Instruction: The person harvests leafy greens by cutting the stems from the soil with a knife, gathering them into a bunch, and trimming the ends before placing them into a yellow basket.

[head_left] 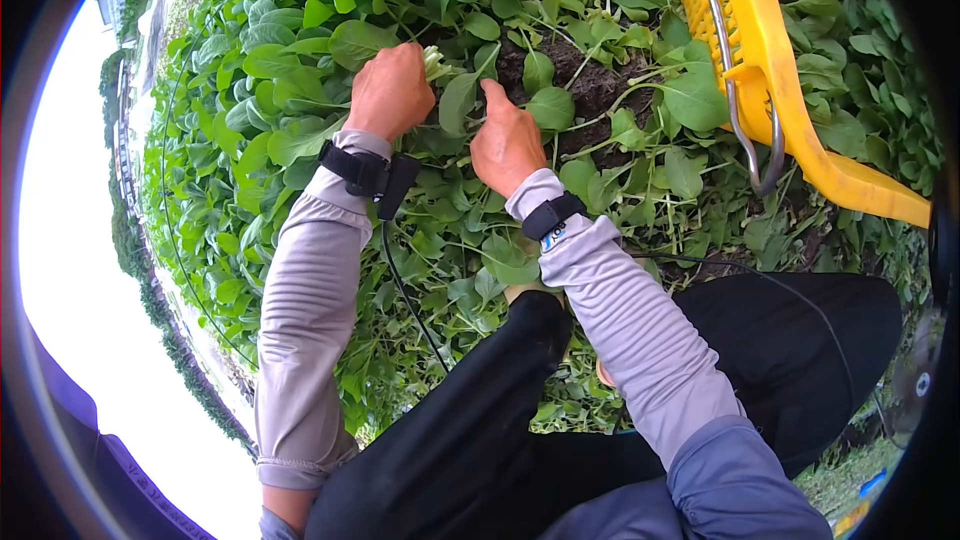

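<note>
My left hand (pixel 393 90) is closed in a fist around leafy greens. Pale stem ends (pixel 433 63) stick out on its right side, toward the middle of the view. To the right, my right hand (pixel 508 145) is curled low among the plants with one finger pointing up beside a broad green leaf (pixel 459 103). Its other fingers are folded, and whatever they hold, if anything, is hidden. Between and around both hands grow more leafy green plants (pixel 300 90). Dark soil (pixel 595 85) shows just beyond my right hand.
A yellow plastic crate (pixel 775 60) with a metal handle (pixel 735 100) stands at the upper right. Loose leaves and cut plants (pixel 685 175) lie over the ground below it. Thin black cables (pixel 405 290) run from my wrist straps. My bent legs (pixel 450 430) are in black trousers.
</note>
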